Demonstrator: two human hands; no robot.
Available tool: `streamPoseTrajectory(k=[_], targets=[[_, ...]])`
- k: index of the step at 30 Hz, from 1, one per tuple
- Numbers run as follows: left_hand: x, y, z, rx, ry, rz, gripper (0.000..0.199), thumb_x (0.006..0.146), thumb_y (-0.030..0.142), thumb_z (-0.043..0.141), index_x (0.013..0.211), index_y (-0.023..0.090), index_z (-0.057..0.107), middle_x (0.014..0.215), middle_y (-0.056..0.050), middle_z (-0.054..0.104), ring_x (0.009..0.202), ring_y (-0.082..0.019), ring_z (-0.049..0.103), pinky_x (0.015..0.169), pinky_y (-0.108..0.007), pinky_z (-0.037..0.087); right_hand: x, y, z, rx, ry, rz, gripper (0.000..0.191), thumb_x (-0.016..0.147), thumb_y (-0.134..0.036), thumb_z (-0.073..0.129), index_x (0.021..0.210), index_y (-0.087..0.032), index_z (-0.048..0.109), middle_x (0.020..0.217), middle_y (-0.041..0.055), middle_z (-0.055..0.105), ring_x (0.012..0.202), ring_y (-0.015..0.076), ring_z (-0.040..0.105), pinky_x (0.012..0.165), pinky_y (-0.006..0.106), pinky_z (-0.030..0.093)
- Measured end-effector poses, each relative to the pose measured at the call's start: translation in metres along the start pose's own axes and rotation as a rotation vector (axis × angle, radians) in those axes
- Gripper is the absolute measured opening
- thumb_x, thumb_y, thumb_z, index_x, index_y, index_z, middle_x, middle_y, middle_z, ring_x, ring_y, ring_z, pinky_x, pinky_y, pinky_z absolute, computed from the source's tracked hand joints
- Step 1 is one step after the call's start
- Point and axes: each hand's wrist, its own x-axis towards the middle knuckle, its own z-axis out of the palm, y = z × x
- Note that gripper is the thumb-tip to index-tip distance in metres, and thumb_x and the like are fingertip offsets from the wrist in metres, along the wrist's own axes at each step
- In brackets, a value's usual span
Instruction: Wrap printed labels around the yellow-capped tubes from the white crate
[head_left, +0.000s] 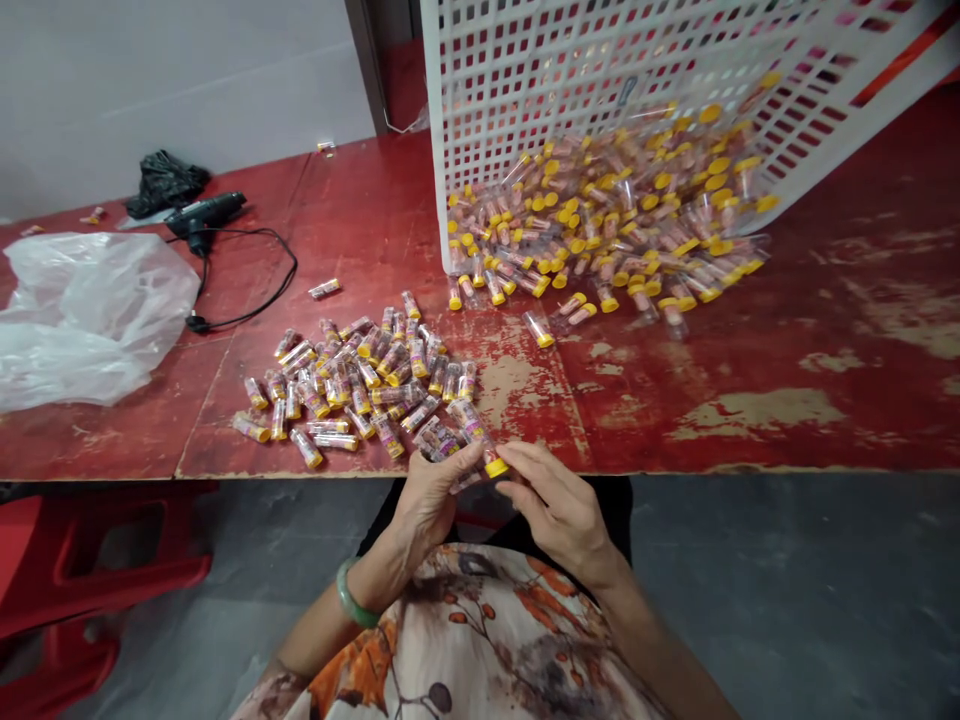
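Observation:
Above my lap, at the table's front edge, my left hand (437, 496) is closed on a bunch of printed clear plastic sleeves (436, 439). A small clear tube with a yellow cap (495, 466) lies tilted beside the sleeves, its printed wrap (469, 420) around the upper part. My left thumb presses near this tube, and the fingertips of my right hand (559, 505) pinch at its capped end. Just past my hands lies a pile of wrapped yellow-capped tubes (360, 385). Fingers partly hide how far the wrap covers the tube.
A white perforated basket (442, 150) lies tipped on the red table (360, 230), with many unwrapped yellow-capped tubes (585, 215) spilling out. At left are a black heat gun (206, 215) with its cord, a clear plastic bag (97, 315) and a black bag (166, 182). A red stool (135, 560) stands below left.

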Motion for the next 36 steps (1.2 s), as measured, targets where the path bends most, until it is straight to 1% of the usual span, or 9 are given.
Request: streamPoseTrajectory(k=[3, 8, 13, 19, 23, 26, 28, 30, 36], targets=[[-0.001, 0.003, 0.003, -0.024, -0.007, 0.000, 0.036, 0.058, 0.021, 0.085, 0.090, 0.015, 0.069, 0.086, -0.003, 0.072, 0.073, -0.015, 0.066, 0.074, -0.029, 0.053, -0.002, -0.002, -0.001, -0.088, 0.091, -0.021, 0.035, 0.086, -0.006, 0.056, 0.120, -0.017, 0.058, 0.104, 0.0106, 0.066, 0.096, 0.0185, 0.065, 0.083, 0.030, 0.056], [-0.002, -0.001, 0.004, -0.020, 0.016, -0.021, 0.035, 0.059, 0.022, 0.084, 0.089, 0.014, 0.069, 0.082, -0.003, 0.072, 0.071, -0.014, 0.066, 0.072, -0.028, 0.053, -0.001, -0.006, 0.012, -0.315, 0.242, -0.141, 0.033, 0.082, -0.004, 0.061, 0.114, -0.011, 0.060, 0.092, 0.0122, 0.070, 0.085, 0.0185, 0.068, 0.074, 0.027, 0.056], [-0.005, -0.003, 0.004, 0.002, 0.030, -0.008, 0.036, 0.057, 0.024, 0.085, 0.088, 0.013, 0.069, 0.084, -0.004, 0.072, 0.070, -0.015, 0.065, 0.068, -0.028, 0.053, 0.001, -0.009, 0.018, -0.312, 0.332, -0.124, 0.029, 0.080, -0.003, 0.062, 0.107, -0.012, 0.062, 0.087, 0.0098, 0.071, 0.080, 0.0169, 0.069, 0.071, 0.025, 0.056], [-0.008, -0.007, 0.003, 0.036, -0.016, -0.008, 0.043, 0.053, 0.021, 0.087, 0.091, 0.015, 0.069, 0.080, -0.002, 0.071, 0.068, -0.014, 0.064, 0.069, -0.028, 0.052, -0.005, -0.006, 0.022, -0.319, 0.398, -0.094, 0.018, 0.077, -0.001, 0.063, 0.089, -0.014, 0.062, 0.085, 0.0089, 0.070, 0.075, 0.0174, 0.069, 0.068, 0.026, 0.056], [-0.009, -0.008, 0.004, 0.022, -0.006, -0.022, 0.036, 0.056, 0.023, 0.086, 0.087, 0.015, 0.068, 0.078, -0.001, 0.070, 0.067, -0.013, 0.063, 0.067, -0.026, 0.051, 0.000, -0.005, 0.018, -0.105, 0.346, 0.054, 0.017, 0.079, -0.004, 0.058, 0.088, -0.018, 0.061, 0.080, 0.0039, 0.067, 0.070, 0.0153, 0.067, 0.063, 0.026, 0.056], [-0.009, -0.005, 0.006, 0.012, -0.007, -0.031, 0.033, 0.057, 0.025, 0.085, 0.084, 0.014, 0.068, 0.076, -0.001, 0.069, 0.065, -0.012, 0.062, 0.066, -0.025, 0.051, 0.005, -0.006, 0.011, 0.024, 0.259, 0.162, 0.023, 0.081, -0.011, 0.059, 0.103, -0.017, 0.061, 0.094, 0.0090, 0.067, 0.072, 0.0159, 0.065, 0.064, 0.030, 0.057], [-0.009, -0.003, 0.007, 0.006, -0.024, -0.050, 0.032, 0.059, 0.027, 0.084, 0.084, 0.014, 0.068, 0.077, -0.001, 0.069, 0.065, -0.011, 0.061, 0.066, -0.024, 0.050, 0.007, -0.007, 0.008, 0.041, 0.247, 0.142, 0.026, 0.082, -0.011, 0.058, 0.107, -0.018, 0.062, 0.100, 0.0111, 0.066, 0.080, 0.0181, 0.066, 0.069, 0.033, 0.058], [-0.008, -0.001, 0.008, -0.001, -0.038, -0.067, 0.030, 0.061, 0.028, 0.083, 0.083, 0.014, 0.068, 0.078, -0.001, 0.069, 0.066, -0.011, 0.062, 0.067, -0.024, 0.050, 0.008, -0.007, 0.008, 0.023, 0.261, 0.089, 0.026, 0.082, -0.008, 0.057, 0.105, -0.019, 0.064, 0.098, 0.0096, 0.067, 0.086, 0.0192, 0.067, 0.072, 0.033, 0.058], [-0.008, -0.005, 0.010, -0.022, -0.016, -0.051, 0.032, 0.059, 0.023, 0.084, 0.085, 0.015, 0.068, 0.079, -0.001, 0.069, 0.067, -0.013, 0.062, 0.069, -0.027, 0.051, 0.002, -0.005, 0.015, -0.132, 0.358, -0.020, 0.033, 0.076, -0.001, 0.062, 0.104, -0.017, 0.066, 0.093, 0.0093, 0.070, 0.080, 0.0195, 0.068, 0.069, 0.032, 0.059]])
